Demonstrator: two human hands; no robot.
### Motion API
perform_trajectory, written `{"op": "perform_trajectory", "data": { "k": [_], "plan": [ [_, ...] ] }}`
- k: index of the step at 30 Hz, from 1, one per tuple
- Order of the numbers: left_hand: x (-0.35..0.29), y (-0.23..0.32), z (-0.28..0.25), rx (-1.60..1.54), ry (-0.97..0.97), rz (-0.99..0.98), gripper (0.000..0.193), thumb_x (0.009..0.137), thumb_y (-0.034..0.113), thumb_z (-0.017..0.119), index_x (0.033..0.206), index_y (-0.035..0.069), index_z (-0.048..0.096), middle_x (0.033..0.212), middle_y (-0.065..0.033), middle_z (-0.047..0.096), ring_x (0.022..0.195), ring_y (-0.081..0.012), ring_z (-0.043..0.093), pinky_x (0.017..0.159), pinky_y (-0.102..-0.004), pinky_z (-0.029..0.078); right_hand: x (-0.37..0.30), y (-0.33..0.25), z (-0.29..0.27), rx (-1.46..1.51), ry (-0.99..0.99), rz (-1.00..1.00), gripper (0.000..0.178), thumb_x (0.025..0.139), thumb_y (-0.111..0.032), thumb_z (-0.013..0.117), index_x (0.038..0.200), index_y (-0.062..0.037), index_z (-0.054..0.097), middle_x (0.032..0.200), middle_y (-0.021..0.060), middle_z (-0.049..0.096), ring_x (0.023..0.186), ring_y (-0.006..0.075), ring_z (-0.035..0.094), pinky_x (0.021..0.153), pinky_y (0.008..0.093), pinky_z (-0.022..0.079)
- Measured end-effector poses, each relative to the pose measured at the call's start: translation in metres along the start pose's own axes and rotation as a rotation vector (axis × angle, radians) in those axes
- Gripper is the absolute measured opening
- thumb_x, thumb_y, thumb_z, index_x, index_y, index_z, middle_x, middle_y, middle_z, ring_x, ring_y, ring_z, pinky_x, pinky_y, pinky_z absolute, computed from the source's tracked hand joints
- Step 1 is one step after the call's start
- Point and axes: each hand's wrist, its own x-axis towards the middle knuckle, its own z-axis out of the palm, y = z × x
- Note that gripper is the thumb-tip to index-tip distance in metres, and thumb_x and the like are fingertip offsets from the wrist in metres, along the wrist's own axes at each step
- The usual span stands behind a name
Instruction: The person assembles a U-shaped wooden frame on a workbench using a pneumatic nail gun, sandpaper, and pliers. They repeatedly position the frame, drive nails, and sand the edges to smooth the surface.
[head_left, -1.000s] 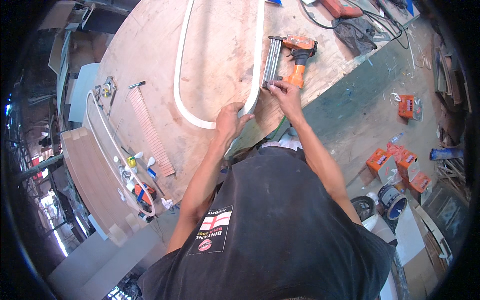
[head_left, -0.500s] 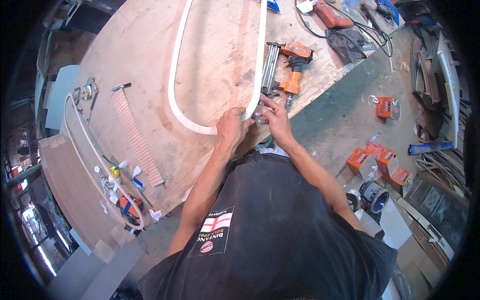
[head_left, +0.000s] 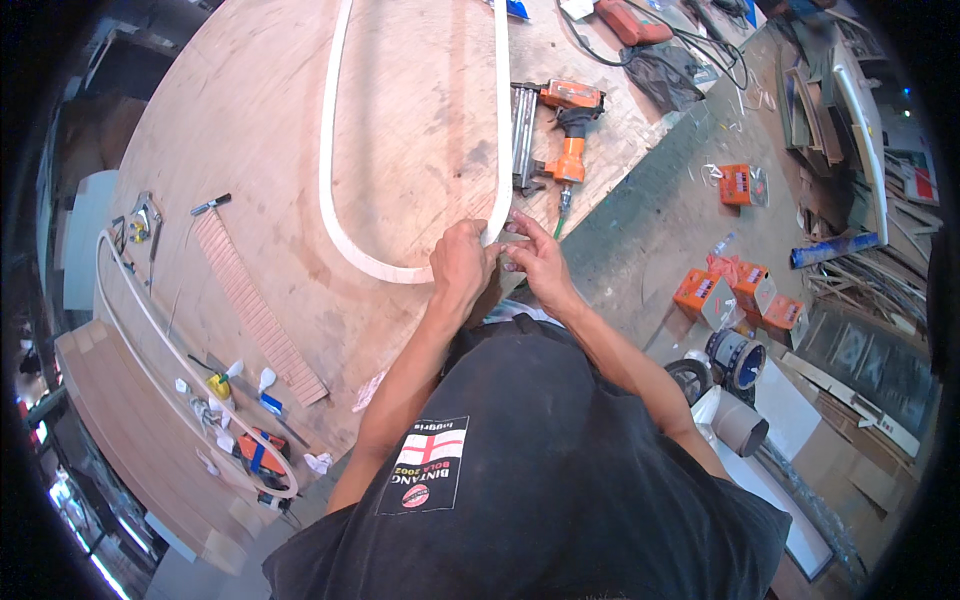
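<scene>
A white U-shaped frame strip [head_left: 385, 271] lies on the wooden tabletop, its rounded end toward me and its two long sides running out past the top of the view. My left hand [head_left: 462, 265] is closed around this strip at its near right bend, the thumb on the inner right side. Just outside the same bend, my right hand [head_left: 538, 262] has its fingers curled in, the index fingertip against the strip's edge. Whether something small sits in the right fingertips is hidden. An orange and black nail gun [head_left: 570, 140] rests beside the strip's right side.
A slatted wooden strip [head_left: 260, 305] and a clamp-like metal tool [head_left: 146, 218] lie on the left of the tabletop [head_left: 240, 130]. Another bent white strip [head_left: 190, 350] leans over boards at far left. Orange boxes [head_left: 745, 186] and a blue-rimmed can [head_left: 736, 358] stand on the floor at right.
My view has turned slightly, so the table and tools appear shifted left. Both hands stay at the same bend, and the right fingers have curled in closer together.
</scene>
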Motion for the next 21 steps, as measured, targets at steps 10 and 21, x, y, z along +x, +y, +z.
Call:
{"op": "perform_trajectory", "data": {
  "k": [10,21],
  "plan": [
    [0.0,0.007,-0.016,0.069,-0.113,-0.021,0.041,0.081,0.03,0.086,0.112,0.004,0.076,0.101,-0.0224,0.075,0.095,-0.0413,0.073,0.081,-0.0491,0.055,-0.005,0.02,-0.023,-0.245,0.28,-0.013,0.032,0.1,-0.027,0.072,0.108,0.0039,0.074,0.079,0.0021,0.068,0.07,0.0087,0.062,0.063,0.0259,0.05],
    [-0.015,0.009,-0.011,0.044,0.027,-0.035,0.049,0.077,0.041,0.088,0.11,0.006,0.077,0.104,-0.0172,0.076,0.098,-0.0384,0.073,0.081,-0.0497,0.055,0.016,0.015,-0.087,-0.188,0.349,-0.147,0.037,0.11,-0.022,0.055,0.135,0.0037,0.065,0.087,0.0076,0.072,0.075,0.0103,0.067,0.063,0.0256,0.053]
  ]
}}
